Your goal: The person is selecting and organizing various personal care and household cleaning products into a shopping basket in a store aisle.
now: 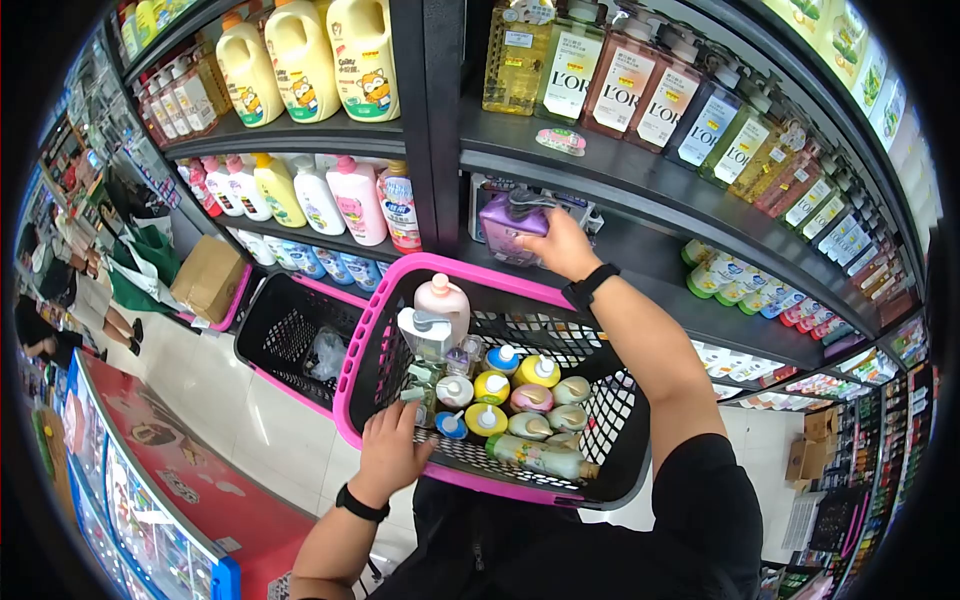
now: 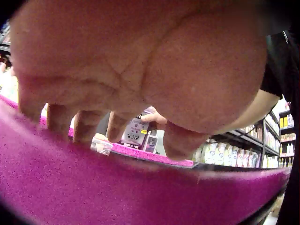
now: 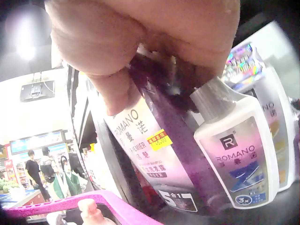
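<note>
My right hand (image 1: 565,247) grips a purple Romano shampoo bottle (image 3: 157,154) near its dark pump top, thumb on the label side. The bottle stands at the lower shelf, just beyond the basket's far rim. Close beside it in the right wrist view is a small white-and-pink Romano bottle (image 3: 239,164) with a grey cap. My left hand (image 1: 388,455) rests over the near-left rim of a black shopping basket (image 1: 352,375) with pink edging, fingers reaching inside. Several pump bottles (image 1: 487,418) stand in the basket, and a pale green bottle (image 1: 535,457) lies along its near side.
Amber, pink and green L'Oréal bottles (image 1: 640,95) line the upper right shelf. Yellow jugs (image 1: 300,65) fill the upper left one. A second black basket (image 1: 290,340) holds a clear plastic bag. Behind it sits a cardboard box (image 1: 208,278). A red display counter (image 1: 190,470) stands at left.
</note>
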`<state>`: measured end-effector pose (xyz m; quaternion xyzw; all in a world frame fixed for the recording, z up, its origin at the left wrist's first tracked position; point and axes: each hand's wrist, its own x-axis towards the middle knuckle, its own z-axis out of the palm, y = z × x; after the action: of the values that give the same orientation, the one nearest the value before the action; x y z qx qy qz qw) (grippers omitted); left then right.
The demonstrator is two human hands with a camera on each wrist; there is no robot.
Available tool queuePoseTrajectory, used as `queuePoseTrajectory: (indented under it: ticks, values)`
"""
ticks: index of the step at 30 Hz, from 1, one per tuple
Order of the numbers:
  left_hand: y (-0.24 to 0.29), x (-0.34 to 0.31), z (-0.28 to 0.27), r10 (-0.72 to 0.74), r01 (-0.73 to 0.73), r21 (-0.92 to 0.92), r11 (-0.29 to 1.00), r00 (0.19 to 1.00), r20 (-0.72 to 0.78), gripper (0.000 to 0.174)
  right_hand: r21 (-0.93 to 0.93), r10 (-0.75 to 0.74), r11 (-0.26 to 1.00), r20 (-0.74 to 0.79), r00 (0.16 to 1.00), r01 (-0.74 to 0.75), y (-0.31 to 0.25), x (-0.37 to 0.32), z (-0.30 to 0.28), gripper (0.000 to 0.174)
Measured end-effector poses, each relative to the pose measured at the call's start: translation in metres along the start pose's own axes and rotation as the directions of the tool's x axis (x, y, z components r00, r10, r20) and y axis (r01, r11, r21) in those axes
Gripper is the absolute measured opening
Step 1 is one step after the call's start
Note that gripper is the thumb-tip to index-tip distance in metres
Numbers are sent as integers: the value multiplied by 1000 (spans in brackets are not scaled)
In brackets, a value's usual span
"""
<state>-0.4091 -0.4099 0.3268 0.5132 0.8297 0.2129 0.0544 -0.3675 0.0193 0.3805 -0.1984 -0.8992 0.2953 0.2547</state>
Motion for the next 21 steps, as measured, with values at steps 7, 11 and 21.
queuePoseTrajectory:
  ticks: [7, 11, 21]
  values:
    - [-13, -2, 24, -16, 22, 57, 998, 996, -93, 42, 108, 174, 976, 147, 974, -191, 44, 36, 52, 58]
    - [-11, -2, 24, -41, 46, 68, 997, 996, -81, 35, 102, 179, 976, 116, 977, -191, 51, 44, 69, 65]
    - [-9, -1, 24, -45, 52, 90, 995, 996, -75, 22, -124, 83, 990, 115, 990, -69, 49, 56, 56, 77]
